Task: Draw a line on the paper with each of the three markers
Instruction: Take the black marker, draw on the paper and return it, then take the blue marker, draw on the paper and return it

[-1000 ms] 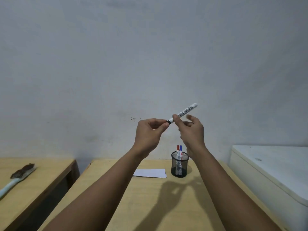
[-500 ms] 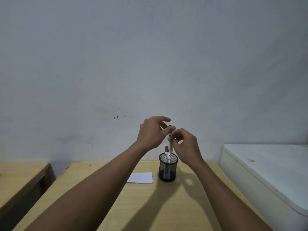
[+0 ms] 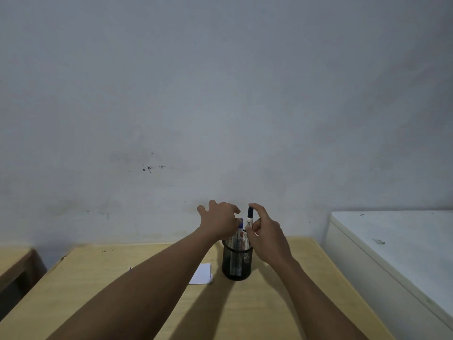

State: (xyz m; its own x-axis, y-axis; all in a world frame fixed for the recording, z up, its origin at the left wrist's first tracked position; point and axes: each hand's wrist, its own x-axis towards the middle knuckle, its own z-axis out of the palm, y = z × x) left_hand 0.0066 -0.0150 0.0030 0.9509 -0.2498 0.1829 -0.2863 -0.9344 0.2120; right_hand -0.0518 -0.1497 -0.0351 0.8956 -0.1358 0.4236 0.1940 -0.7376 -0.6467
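Black-capped marker (image 3: 249, 218) pinched upright in right hand (image 3: 268, 238) just above the mesh cup (image 3: 235, 263), left hand (image 3: 219, 220) loose-fingered at the blue marker (image 3: 240, 223), paper (image 3: 202, 274) left of cup; best lowered straight, cap up.

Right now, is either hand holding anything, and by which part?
The right hand pinches the black-capped marker upright over the cup: fingertip on its cap, thumb on the barrel. The left hand reaches at the blue-capped marker; its grip is hidden.
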